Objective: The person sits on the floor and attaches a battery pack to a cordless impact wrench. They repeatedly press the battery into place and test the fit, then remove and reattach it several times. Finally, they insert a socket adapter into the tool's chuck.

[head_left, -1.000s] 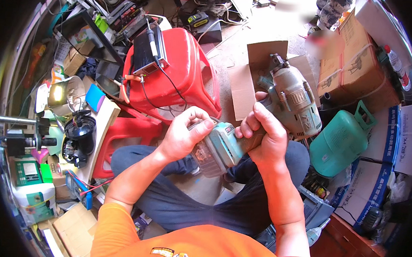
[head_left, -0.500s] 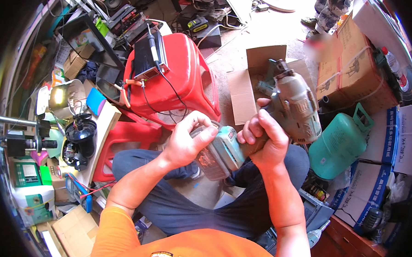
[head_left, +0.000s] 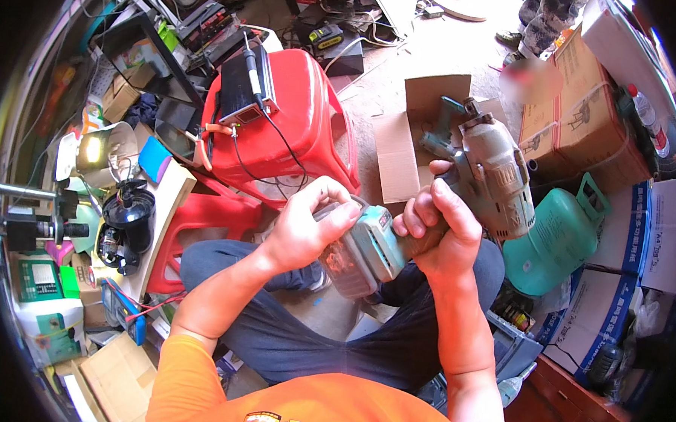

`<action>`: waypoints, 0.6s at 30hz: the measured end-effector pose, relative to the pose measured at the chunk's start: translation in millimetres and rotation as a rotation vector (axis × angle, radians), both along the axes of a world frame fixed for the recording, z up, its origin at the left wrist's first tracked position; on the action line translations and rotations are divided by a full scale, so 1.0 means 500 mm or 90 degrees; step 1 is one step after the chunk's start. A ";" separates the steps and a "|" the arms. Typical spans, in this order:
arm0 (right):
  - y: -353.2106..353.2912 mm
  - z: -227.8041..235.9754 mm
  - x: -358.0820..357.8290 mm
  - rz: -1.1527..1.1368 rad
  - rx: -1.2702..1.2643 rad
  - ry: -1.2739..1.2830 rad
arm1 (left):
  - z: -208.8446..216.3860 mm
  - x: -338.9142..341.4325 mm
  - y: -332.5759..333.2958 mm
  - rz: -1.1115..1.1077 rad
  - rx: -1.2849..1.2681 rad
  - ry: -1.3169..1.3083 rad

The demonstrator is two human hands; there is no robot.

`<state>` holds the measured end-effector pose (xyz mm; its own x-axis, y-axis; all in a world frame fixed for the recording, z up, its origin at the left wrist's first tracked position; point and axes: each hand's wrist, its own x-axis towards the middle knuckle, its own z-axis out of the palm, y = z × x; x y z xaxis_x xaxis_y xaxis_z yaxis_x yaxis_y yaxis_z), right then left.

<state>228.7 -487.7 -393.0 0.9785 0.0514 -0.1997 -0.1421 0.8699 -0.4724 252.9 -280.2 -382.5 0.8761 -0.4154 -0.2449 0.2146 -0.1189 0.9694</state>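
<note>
Slightly farther right than in the earlier frame, a dusty, worn power tool point(head_left: 502, 177) now overlaps the edge of a green tank point(head_left: 551, 247) from this overhead view. It is held above the lap of a seated person, its heavy-looking body over the right knee point(head_left: 489, 264) and its nose toward an open cardboard box point(head_left: 393, 164). The right hand point(head_left: 449, 232) has its fingers curled around the tool's handle, thumb pointing up. The left hand point(head_left: 305, 228) grasps the outer end of a grey-and-teal battery pack point(head_left: 348, 266) at the handle's base, thumb pressed along its top edge. Whether the pack is fully seated is hard to tell, since fingers and glare cover parts of it. If it is loose, a hard pull could free it suddenly and jerk both hands apart; if the right hand slackened, the tool's weight could tip it onto the knee.
</note>
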 end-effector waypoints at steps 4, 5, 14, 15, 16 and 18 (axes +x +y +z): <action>0.003 -0.003 -0.001 -0.028 -0.009 -0.014 | -0.019 0.022 -0.005 -0.011 -0.021 -0.031; 0.007 0.008 -0.002 -0.044 -0.048 -0.023 | -0.021 0.024 -0.006 -0.008 -0.029 -0.035; -0.011 0.003 0.003 -0.003 -0.041 -0.017 | -0.023 0.008 -0.014 0.001 0.006 -0.077; -0.013 -0.004 0.005 0.002 -0.043 -0.033 | -0.025 0.011 -0.018 -0.002 -0.019 -0.064; -0.015 -0.003 0.006 0.002 -0.048 -0.046 | -0.025 0.013 -0.019 -0.002 -0.028 -0.064; -0.018 0.003 0.004 0.005 -0.048 -0.057 | -0.021 0.013 -0.018 -0.001 -0.035 -0.043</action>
